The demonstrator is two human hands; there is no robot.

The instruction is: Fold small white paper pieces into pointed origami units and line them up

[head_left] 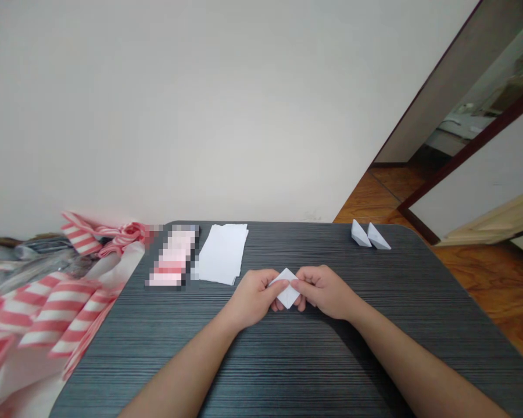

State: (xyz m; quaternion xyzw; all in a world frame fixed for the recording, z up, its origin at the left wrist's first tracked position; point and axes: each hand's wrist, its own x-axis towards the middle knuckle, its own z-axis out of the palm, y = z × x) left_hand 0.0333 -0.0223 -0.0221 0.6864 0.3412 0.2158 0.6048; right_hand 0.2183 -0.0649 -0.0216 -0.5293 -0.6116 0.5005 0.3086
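Observation:
Between my two hands is a small piece of folded white paper (289, 296), diamond-shaped with one corner up and one corner down. My left hand (256, 295) pinches its left side, thumb on top and fingers curled beneath. On the other side my right hand (325, 290) grips it the same way, the two thumb tips close together over the middle. The paper is held just above the dark table. Parts of its left and right corners are hidden by my thumbs.
A stack of white paper sheets (222, 253) lies at the back left of the dark table (261, 371), beside a blurred pinkish item (174, 255). Two folded white paper boats (361, 234) stand at the back right. Red-and-white striped cloth (65, 307) is heaped left of the table.

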